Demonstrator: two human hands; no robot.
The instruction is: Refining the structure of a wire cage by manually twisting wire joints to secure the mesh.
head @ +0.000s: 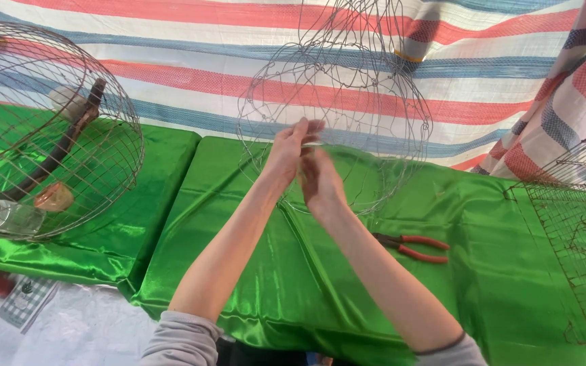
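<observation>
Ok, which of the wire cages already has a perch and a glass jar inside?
The round cage lying at far left on the green cloth; a wooden perch and clear jar sit inside. The open wire frame at both hands holds nothing.

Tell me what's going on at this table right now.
A person is working with both bare hands on a round wire frame held upright over a shiny green cloth. The left hand and right hand meet at the frame's wires, fingers pinching them. Red-handled pliers lie untouched on the cloth to the right. A finished-looking wire cage with a perch inside lies on its side at the left, and flat wire mesh panels sit at the right.
</observation>
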